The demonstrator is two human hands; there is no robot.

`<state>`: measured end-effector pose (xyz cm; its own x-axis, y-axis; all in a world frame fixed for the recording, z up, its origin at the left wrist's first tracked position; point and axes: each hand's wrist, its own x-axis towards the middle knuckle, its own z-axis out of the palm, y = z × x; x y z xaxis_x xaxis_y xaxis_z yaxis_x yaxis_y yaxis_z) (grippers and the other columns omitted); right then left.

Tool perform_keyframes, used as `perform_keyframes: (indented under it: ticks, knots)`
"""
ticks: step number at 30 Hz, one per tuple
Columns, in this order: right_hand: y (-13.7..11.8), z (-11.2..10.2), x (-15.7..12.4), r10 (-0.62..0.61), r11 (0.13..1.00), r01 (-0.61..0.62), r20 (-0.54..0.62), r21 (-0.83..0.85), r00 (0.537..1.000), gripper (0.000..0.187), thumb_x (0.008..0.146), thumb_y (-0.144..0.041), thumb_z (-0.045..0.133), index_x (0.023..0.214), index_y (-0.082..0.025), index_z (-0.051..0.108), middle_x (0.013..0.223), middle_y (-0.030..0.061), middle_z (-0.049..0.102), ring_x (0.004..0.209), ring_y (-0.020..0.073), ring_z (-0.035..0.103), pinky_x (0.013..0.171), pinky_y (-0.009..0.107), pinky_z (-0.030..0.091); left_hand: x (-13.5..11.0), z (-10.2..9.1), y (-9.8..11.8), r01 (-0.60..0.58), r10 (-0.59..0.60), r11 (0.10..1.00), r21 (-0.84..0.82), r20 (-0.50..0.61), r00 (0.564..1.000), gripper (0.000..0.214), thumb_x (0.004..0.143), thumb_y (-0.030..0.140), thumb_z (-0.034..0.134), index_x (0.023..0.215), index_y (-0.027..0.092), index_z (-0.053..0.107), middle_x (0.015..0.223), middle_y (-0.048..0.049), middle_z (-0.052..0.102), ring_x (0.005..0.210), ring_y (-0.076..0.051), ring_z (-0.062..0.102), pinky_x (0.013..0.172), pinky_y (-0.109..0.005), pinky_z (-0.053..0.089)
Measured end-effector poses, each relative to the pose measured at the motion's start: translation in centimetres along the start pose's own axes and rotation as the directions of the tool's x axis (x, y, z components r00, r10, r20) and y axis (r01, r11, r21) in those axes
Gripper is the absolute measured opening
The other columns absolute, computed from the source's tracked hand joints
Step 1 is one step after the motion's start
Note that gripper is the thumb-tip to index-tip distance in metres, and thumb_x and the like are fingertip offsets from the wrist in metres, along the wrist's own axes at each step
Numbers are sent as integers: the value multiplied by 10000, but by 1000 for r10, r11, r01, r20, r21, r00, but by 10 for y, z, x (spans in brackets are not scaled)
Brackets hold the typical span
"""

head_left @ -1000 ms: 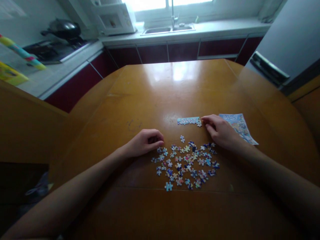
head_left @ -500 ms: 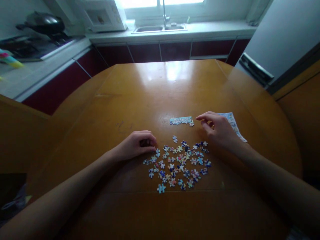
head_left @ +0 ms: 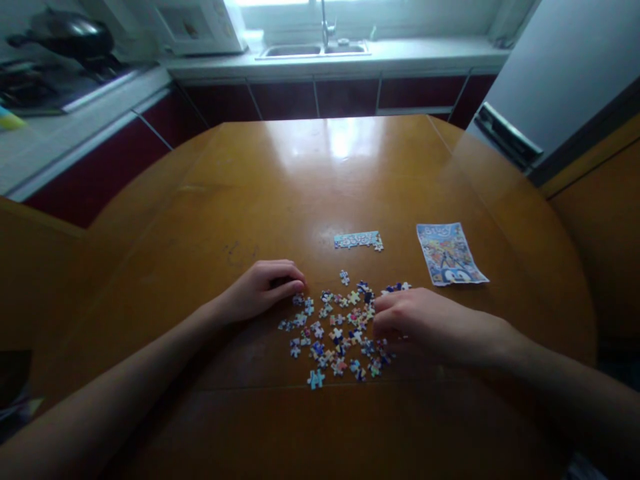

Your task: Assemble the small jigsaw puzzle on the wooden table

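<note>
Loose jigsaw puzzle pieces [head_left: 336, 333] lie in a spread-out heap on the table in front of me. My left hand [head_left: 267, 287] rests at the heap's left edge, fingers curled and thumb drawn in against them; whatever lies inside is hidden. Over the right side of the heap, my right hand [head_left: 413, 323] points its bent fingers down among the pieces. Its fingertips are hidden, so I cannot see what they hold. A joined strip of puzzle pieces [head_left: 358, 240] sits beyond the heap, and a single puzzle piece [head_left: 345, 277] lies between the two.
A printed picture sheet [head_left: 450, 255] lies at the right of the wooden table [head_left: 300, 193]. Behind the table run a counter with a sink [head_left: 295, 51] and a microwave [head_left: 197, 27]. A dark pan [head_left: 70, 33] stands on the stove at left, a fridge [head_left: 565, 60] at right.
My right hand has come down and nearer, from beside the joined strip onto the heap's right side, uncovering the picture sheet. My left hand has barely moved. The view has shifted slightly.
</note>
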<state>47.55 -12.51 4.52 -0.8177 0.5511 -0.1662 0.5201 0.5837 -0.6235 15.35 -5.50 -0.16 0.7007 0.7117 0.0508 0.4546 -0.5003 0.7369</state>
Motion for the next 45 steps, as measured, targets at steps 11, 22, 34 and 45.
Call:
perform_keyframes:
  ticks: [11, 22, 34, 45]
  knots:
    - [1, 1, 0, -11, 999, 11, 5, 50, 1000, 155, 808, -53, 584, 778, -195, 637, 842, 12, 674, 755, 137, 604, 701, 251, 442, 1, 0, 0, -2, 2, 1000, 3, 3, 1000, 197, 967, 293, 561, 907, 162, 694, 835, -33, 686, 738, -120, 637, 684, -220, 484]
    - [39, -1, 19, 402, 892, -204, -501, 403, 767, 75, 806, -191, 663, 809, -161, 731, 723, 38, 713, 635, 140, 610, 577, 272, 455, 1, 0, 1, -21, 21, 1000, 15, -4, 1000, 201, 973, 282, 550, 907, 157, 692, 826, -26, 683, 734, -107, 634, 681, -202, 481]
    - [53, 1, 23, 448, 884, -444, -534, 145, 717, 61, 776, -236, 722, 743, -187, 707, 757, 46, 671, 676, 161, 572, 591, 304, 410, 0, 1, -2, -20, 20, 999, 35, -4, 1000, 226, 974, 310, 543, 909, 158, 698, 832, -35, 688, 739, -120, 640, 685, -216, 489]
    - [51, -3, 21, 445, 868, -491, -565, 80, 694, 146, 847, -276, 655, 739, -187, 698, 786, 58, 656, 686, 166, 561, 618, 319, 406, 1, 1, 0, -24, 25, 999, 37, -5, 1000, 226, 975, 304, 543, 906, 158, 700, 828, -35, 690, 734, -118, 644, 681, -215, 493]
